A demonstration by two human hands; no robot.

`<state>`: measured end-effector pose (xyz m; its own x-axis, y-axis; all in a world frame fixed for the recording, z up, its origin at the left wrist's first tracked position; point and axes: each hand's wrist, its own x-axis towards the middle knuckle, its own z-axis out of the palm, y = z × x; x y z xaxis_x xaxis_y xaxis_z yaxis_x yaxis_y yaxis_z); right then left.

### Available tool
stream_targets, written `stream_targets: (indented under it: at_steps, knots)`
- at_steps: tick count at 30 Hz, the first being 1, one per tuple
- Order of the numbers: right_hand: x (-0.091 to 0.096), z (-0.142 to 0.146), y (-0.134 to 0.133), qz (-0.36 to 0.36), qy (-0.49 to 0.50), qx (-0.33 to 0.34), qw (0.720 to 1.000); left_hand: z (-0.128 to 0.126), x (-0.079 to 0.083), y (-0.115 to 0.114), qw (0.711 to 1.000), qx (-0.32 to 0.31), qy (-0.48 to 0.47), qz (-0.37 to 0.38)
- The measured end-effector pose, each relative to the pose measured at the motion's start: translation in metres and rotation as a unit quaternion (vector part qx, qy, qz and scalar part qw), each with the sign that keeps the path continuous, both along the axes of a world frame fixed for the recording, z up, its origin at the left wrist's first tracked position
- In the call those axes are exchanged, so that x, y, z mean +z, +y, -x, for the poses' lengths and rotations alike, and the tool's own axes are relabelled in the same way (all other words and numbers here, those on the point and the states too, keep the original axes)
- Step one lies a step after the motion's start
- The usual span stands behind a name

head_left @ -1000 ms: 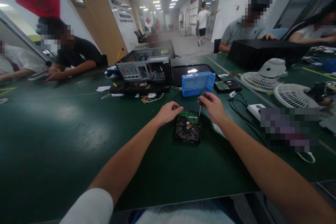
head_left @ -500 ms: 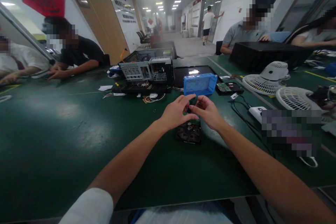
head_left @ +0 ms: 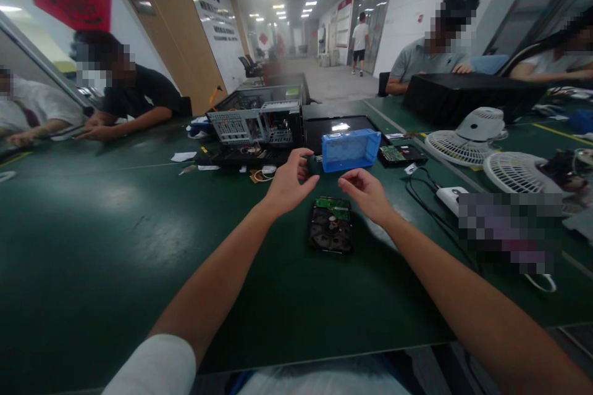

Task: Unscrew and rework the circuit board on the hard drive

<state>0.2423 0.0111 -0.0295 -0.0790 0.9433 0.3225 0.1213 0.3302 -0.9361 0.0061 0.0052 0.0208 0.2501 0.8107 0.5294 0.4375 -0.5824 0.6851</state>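
Observation:
My left hand [head_left: 293, 184] is raised to the left of the blue bin, its fingers curled round a small dark green object [head_left: 313, 165]. The exact kind of that object does not show. To the right, my right hand [head_left: 364, 193] has thumb and fingertips pinched together; whatever may be between them is too small to make out. Below and between both hands a hard drive [head_left: 330, 236] lies flat on the green table [head_left: 259, 296], its green circuit board at the far end. Neither hand touches it.
Behind my hands stand a blue plastic bin [head_left: 349, 151] and an open computer case [head_left: 250, 126]. Another drive with a circuit board [head_left: 401, 154] lies right of the bin. White fan parts [head_left: 463, 145], a power strip [head_left: 450, 194] and cables are at right. Other people sit around the table.
My hands have moved apart. The left went left and slightly away with the dark green object, while the right stayed nearly in place. The hard drive is now uncovered.

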Motion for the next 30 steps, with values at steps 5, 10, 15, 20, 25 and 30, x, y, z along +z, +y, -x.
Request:
stream_targets:
  at_steps: [5,10,15,20,25,30]
  knots:
    - [-0.022,-0.020,0.019,-0.018,-0.068,-0.080,0.994,0.006,-0.007,0.008,0.999,0.010,-0.018,0.033]
    - [-0.026,-0.021,0.022,-0.023,-0.079,-0.078,0.994,0.002,-0.012,0.009,0.999,0.007,-0.012,0.046]
    - [-0.024,-0.018,0.019,-0.035,-0.108,-0.077,0.991,0.000,-0.012,0.008,1.000,0.003,-0.009,0.029]
    - [-0.023,-0.018,0.017,-0.040,-0.120,-0.087,0.988,0.001,-0.015,0.009,1.000,-0.001,-0.007,0.020]
    - [-0.021,-0.017,0.015,-0.040,-0.123,-0.089,0.988,0.000,-0.015,0.009,0.999,0.002,0.012,0.030]
    - [-0.017,-0.016,0.013,-0.030,-0.116,-0.088,0.989,0.000,-0.015,0.008,0.999,-0.003,0.015,0.029]
